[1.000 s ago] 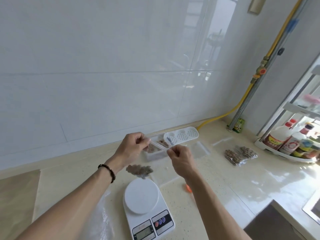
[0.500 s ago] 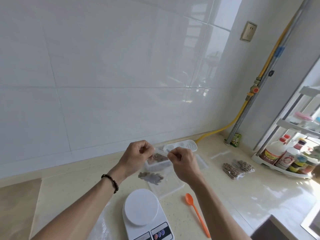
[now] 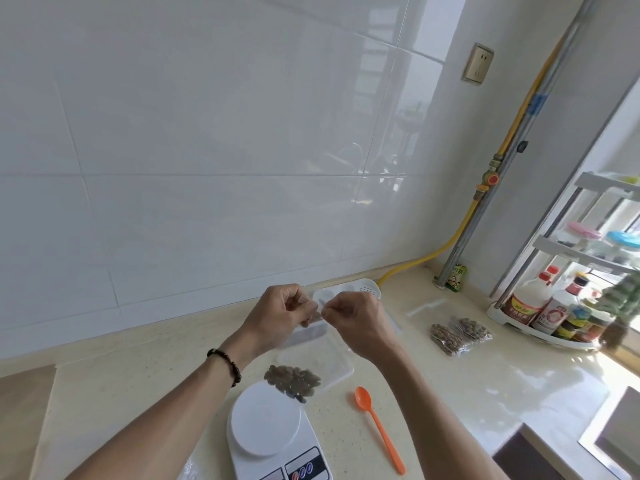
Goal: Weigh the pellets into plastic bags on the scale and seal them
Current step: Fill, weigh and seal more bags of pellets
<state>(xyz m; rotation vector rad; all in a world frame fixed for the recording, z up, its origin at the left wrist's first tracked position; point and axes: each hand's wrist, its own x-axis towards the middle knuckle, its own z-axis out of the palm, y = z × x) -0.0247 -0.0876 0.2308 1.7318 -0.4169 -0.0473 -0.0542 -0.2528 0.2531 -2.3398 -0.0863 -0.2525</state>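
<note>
Head view, clear bag [image 3: 304,355] holding pellets [image 3: 292,377]

Home kitchen is indicated; glossy white wall tiles [image 3: 214,140] behind beige stone countertop [image 3: 450,382]; yellow gas hose [image 3: 460,230] with valve is seen in corner; sauce bottles [image 3: 540,306] are kept on white tiered rack [image 3: 568,244]; wall socket [image 3: 478,63] is mounted above.

free: counter [image 3: 519,386] right of orange spoon [image 3: 379,429] | blocked: scale [image 3: 268,431] front, sealed bags [image 3: 459,332] right, bottle rack [image 3: 554,317] far right
</note>
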